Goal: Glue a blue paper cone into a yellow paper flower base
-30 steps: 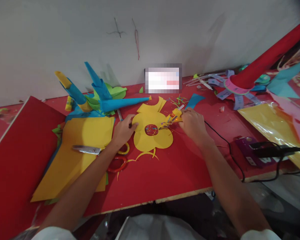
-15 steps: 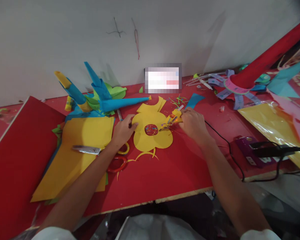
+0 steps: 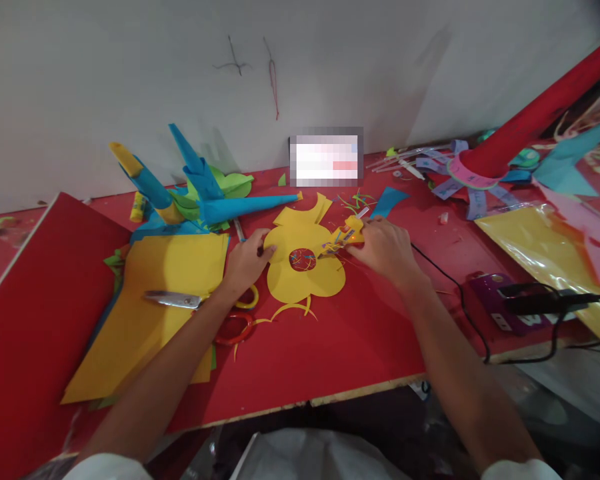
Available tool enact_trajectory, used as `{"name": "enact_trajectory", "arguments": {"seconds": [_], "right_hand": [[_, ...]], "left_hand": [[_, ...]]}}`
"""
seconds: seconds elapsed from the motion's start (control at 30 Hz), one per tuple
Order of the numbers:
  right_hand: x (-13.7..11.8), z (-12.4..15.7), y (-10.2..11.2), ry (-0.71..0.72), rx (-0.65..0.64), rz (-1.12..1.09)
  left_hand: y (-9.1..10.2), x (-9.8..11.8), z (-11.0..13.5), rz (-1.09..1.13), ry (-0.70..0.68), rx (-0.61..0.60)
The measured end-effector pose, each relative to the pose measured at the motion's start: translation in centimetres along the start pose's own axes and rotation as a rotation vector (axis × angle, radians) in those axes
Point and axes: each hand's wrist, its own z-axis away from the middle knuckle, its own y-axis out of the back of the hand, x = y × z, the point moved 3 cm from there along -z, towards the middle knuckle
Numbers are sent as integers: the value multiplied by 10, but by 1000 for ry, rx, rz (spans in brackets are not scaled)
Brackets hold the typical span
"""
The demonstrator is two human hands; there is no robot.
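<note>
Head view: the right hand (image 3: 386, 248) clasps a glue gun (image 3: 351, 233) by the right side of a paper flower (image 3: 287, 283). At its left edge, the left hand (image 3: 247, 262), grip unclear.

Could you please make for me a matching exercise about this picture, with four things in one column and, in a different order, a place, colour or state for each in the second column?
Things:
1. scissors
2. flower cutout
3. hot glue gun
4. red tube

Descriptions:
A. held in the right hand
B. has a pink band around its lower end
C. blades lying on the orange-yellow sheets
D. yellow, touched by the fingers of the left hand

Right pairs: 1-C, 2-D, 3-A, 4-B
</note>
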Motion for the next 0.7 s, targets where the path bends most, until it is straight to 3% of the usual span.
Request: {"name": "enact_trajectory", "arguments": {"seconds": [0.7], "right_hand": [[0,0,-2,17,-15,0]], "left_hand": [[-1,-1,1,25,-19,13]]}}
